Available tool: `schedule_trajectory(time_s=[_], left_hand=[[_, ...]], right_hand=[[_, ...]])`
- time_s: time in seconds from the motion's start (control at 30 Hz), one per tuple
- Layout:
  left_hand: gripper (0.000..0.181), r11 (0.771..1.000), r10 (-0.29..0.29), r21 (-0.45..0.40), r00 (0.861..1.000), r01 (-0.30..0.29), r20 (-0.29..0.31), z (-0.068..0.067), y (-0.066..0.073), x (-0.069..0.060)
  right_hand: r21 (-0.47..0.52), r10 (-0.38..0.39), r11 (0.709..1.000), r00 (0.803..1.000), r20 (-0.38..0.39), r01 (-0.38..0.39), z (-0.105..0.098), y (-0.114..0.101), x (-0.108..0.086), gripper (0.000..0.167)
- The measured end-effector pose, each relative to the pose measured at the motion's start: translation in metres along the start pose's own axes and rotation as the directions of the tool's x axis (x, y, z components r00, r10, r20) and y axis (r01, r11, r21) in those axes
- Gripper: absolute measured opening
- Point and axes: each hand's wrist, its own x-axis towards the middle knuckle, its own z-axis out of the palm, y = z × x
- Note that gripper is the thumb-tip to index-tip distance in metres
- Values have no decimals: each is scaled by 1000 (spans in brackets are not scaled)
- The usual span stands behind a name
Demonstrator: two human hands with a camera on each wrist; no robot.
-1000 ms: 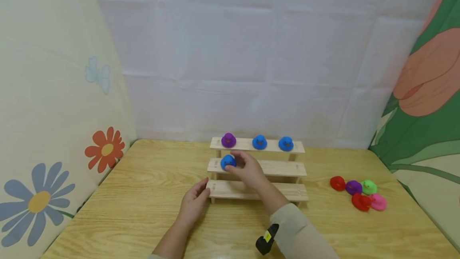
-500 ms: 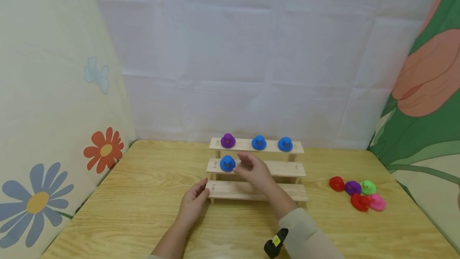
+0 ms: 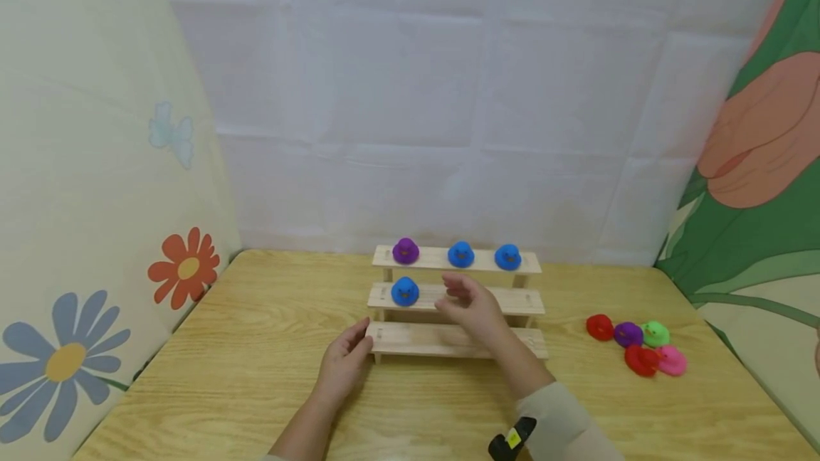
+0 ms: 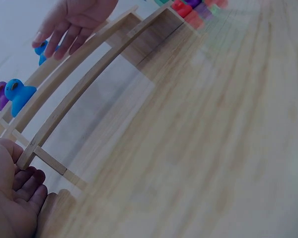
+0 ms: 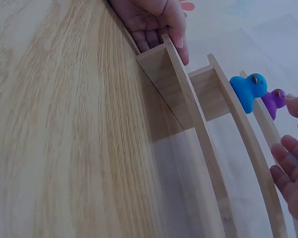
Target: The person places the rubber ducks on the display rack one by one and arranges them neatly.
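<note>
A three-step wooden rack [image 3: 416,340] stands on the table. My left hand [image 3: 342,361] grips the left end of its lowest shelf; in the left wrist view the thumb of that hand [image 4: 12,193] lies on top and the fingers curl below. One blue duck [image 3: 405,292] sits at the left of the middle shelf. To its right hovers my right hand [image 3: 475,310], fingers relaxed and holding nothing, apart from the duck. The top shelf bears a purple duck [image 3: 406,251] and two blue ducks [image 3: 461,255], [image 3: 508,257].
On the table right of the rack lie several loose ducks: two red [image 3: 600,327], [image 3: 642,360], one purple [image 3: 628,334], one green [image 3: 656,334] and one pink [image 3: 671,361]. A white cloth [image 3: 346,91] hangs behind, with patterned panels at both sides.
My right hand has let go of the blue duck on the middle shelf and moved away to the right. My left hand stays at the rack's end.
</note>
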Motion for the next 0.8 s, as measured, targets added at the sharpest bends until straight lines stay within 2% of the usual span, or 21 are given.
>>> schedule_trajectory(time_s=[0.1,0.33,0.57,0.8], left_hand=[[46,1000,8,-4,1000,-8,1,0,-2,1],[47,996,90,26,995,-89,-38,1,-4,0],[46,1000,4,12,1000,-4,-12,0,-1,1],[47,1000,12,1,1000,-12,1,-1,0,0]], right_hand=[[1,12,1000,1000,-29,-11,-6,2,-4,47],[-20,32,999,997,-76,-33,-20,7,-11,48],[-12,18,1000,996,-87,-19,-34,12,-19,50],[-28,-15,1000,992,-128,12,-50,19,-26,47]])
